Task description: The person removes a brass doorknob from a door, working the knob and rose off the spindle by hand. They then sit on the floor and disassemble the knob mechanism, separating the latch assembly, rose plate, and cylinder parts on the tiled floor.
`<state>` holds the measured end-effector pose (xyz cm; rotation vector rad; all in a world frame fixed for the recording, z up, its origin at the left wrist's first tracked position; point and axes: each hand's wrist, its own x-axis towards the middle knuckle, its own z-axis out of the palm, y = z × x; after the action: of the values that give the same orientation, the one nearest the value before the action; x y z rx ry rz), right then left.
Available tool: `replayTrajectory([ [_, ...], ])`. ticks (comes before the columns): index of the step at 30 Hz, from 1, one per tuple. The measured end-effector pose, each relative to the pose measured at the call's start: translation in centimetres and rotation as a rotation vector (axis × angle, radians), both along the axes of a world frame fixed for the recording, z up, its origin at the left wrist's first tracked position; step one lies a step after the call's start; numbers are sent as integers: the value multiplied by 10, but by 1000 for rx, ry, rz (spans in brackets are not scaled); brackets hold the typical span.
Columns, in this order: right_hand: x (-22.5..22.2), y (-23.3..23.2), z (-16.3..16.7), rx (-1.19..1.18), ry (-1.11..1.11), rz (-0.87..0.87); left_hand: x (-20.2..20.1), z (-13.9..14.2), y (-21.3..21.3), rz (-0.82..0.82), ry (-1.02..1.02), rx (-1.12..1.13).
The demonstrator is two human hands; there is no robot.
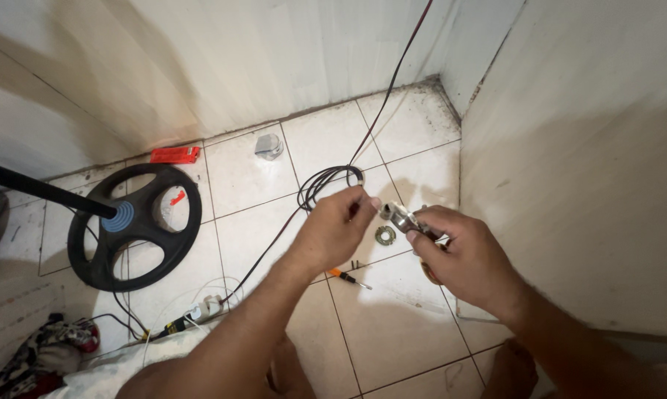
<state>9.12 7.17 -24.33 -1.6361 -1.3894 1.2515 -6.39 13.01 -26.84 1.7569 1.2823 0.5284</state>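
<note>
- Right hand [463, 255]: fingers clamped on metal fitting [401, 217], held above tiled floor [392, 318] near the right wall.
- Left hand [337, 225]: fingertips pinched together at the fitting's end.
- On floor below: metal ring [385, 236], small screwdriver [348, 278], coiled black cable [326, 181].

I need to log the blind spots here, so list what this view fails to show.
- Metal fitting: head view, blurred, its rear hidden in the right hand.
- Left hand: what its fingers pinch is too small to tell.
- Black pole on the round black disc: cut off by the left edge.
- Red-black cable: runs off the top edge.
- Small metal part by the wall: too small to identify.
</note>
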Motion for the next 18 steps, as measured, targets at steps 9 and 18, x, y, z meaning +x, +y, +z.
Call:
replayTrajectory([
  [9,8,0,-8,376,-391,156,5,9,-7,-104,-123,-28],
  [18,9,-2,-8,388,-614,195,12,14,-11,-186,-142,118],
])
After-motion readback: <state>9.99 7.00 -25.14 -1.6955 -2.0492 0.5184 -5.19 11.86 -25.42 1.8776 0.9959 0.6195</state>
